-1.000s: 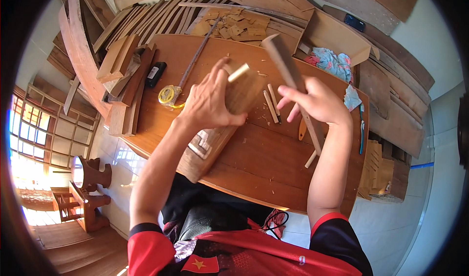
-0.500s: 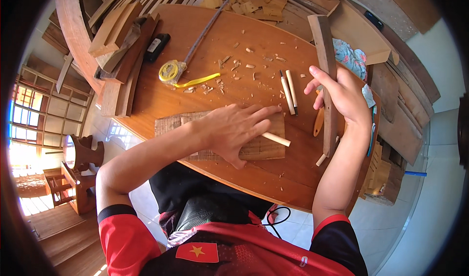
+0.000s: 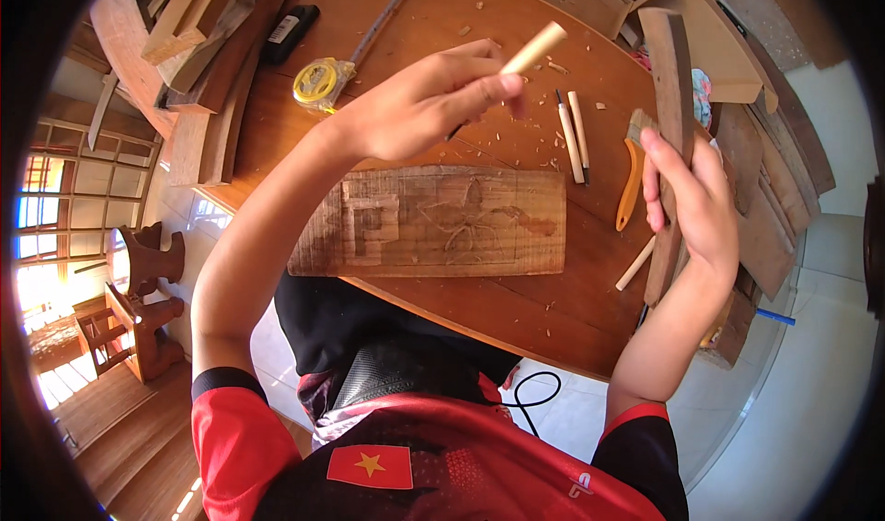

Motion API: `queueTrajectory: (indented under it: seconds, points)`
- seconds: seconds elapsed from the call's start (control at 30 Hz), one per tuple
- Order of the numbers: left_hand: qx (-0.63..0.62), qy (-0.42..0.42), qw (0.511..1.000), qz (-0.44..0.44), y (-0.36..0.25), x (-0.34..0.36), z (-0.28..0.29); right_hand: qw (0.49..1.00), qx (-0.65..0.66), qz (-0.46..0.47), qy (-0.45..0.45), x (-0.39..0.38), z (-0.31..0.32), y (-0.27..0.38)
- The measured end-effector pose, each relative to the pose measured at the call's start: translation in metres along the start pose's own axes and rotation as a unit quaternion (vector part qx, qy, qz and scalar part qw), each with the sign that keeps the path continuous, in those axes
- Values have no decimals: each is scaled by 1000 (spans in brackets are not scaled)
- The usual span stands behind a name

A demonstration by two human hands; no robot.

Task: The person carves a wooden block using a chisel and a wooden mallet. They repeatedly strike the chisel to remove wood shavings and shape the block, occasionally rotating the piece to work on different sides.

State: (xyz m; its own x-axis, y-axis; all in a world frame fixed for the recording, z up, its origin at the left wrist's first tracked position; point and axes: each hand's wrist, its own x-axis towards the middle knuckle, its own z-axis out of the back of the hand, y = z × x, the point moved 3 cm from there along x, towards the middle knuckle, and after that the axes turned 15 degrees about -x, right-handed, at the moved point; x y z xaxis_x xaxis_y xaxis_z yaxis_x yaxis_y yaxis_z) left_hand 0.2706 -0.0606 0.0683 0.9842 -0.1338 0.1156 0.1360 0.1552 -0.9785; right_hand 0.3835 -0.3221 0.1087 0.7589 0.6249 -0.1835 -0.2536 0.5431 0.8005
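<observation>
Head view, and it's the carved board [image 3: 427, 221] at the middle of things, flat along the near edge of the bench [image 3: 516, 309]! Its long axis runs left to right, a squarish recess toward the left end, a leafy outline nearer the right, the near left corner poking past the bench edge.

Closest to it is the left hand [image 3: 424, 101], up just beyond the board's far edge, fingers closed around a pale-handled tool [image 3: 535, 49]; the handle points away to the right, a dark tip peeking out below.

Over on the right, well clear of the board's end, the right hand [image 3: 693, 189] grips a wooden bar [image 3: 666, 88], its length running near to far, so roughly square across the board's line.

Between board and bar lie two slim tools [image 3: 568, 138] and a brush [image 3: 629, 189]. Tape measure [image 3: 316, 80] off to the left. And the container: a cardboard box [image 3: 728, 55] at far right, patterned cloth [image 3: 702, 97] by its wall; whether inside, can't tell!
</observation>
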Motion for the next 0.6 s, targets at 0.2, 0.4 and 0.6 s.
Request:
queueTrajectory:
  seconds: [0.2, 0.4, 0.6]
  points:
    - [-18, 80, 995, 64, 12, 22, -27, 997, 76, 5, 22, -27, -4, -39]
    - [-97, 81, 990, 59, 32, 41, -36, 991, 136, 1, 2, -45, -9, -55]
    - [-105, 71, 990, 61, 37, 37, -36, 988, 153, -3, -20, -68, -18, -65]
